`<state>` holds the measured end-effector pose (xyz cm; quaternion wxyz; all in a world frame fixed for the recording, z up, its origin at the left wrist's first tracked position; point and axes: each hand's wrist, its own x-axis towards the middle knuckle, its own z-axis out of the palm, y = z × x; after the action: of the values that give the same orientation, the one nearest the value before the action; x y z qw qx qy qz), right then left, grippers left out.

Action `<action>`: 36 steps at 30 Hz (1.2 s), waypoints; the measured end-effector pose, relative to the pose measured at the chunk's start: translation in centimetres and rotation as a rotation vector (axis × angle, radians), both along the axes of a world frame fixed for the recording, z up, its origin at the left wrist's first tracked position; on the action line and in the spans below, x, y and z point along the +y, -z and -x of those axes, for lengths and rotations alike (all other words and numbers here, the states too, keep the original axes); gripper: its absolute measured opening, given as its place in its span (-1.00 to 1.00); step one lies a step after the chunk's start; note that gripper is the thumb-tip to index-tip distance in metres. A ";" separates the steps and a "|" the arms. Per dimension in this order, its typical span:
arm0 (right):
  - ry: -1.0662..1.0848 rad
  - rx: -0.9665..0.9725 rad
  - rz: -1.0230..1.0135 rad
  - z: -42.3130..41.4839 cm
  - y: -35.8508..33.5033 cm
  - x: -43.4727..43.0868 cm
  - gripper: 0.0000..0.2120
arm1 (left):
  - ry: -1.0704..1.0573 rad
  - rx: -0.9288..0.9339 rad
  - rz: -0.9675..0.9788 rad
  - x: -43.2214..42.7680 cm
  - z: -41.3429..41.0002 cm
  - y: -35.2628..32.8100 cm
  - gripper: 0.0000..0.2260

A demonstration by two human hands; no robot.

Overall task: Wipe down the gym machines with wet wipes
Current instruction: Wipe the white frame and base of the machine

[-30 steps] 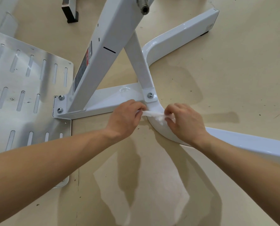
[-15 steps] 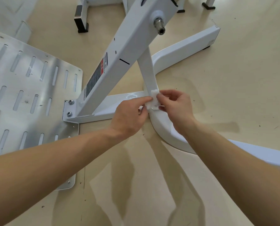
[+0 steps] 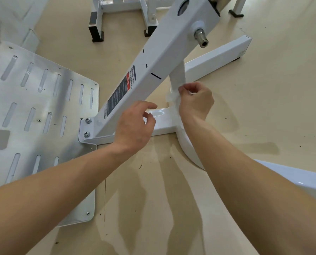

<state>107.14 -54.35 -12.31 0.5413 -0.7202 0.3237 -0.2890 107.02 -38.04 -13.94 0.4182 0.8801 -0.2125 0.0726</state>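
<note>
While the right hand (image 3: 195, 101) pinches the wet wipe (image 3: 172, 98) against the narrow white strut (image 3: 177, 78) at centre frame, grip clenched on the wipe, the left hand (image 3: 135, 126) hovers empty and loose-fingered over the base crossbar (image 3: 164, 124). Step in hand, by my reading: wiping the strut. Next move likely calls for drawing the wipe up toward the slanted beam (image 3: 153, 70), pressed flat.

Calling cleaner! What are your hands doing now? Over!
Right hand pinches wet wipe on the thin white strut. Left hand loose, holding nothing, above the base bar. Nothing in the way. Over.
</note>
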 end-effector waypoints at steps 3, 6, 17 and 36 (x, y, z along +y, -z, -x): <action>-0.032 -0.093 0.070 -0.7 -2.3 0.4 -0.89 | 0.008 0.012 0.023 -0.5 -0.1 0.1 -0.76; -0.053 -0.120 0.103 -1.0 -2.9 0.6 -0.88 | 0.003 0.016 0.021 -0.8 -0.1 0.1 -0.80; -0.275 -0.006 0.021 2.2 -3.0 -2.1 -0.88 | -0.165 0.349 0.139 -5.5 1.2 -3.7 -0.91; -0.216 -0.183 -0.009 1.0 -4.2 -4.3 -0.81 | -0.686 0.635 1.097 -14.5 0.3 -3.9 -0.93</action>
<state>106.14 -58.67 -8.11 0.5997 -0.7191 0.1950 -0.2921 106.77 -52.53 -10.07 0.7953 0.5392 0.2747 0.0365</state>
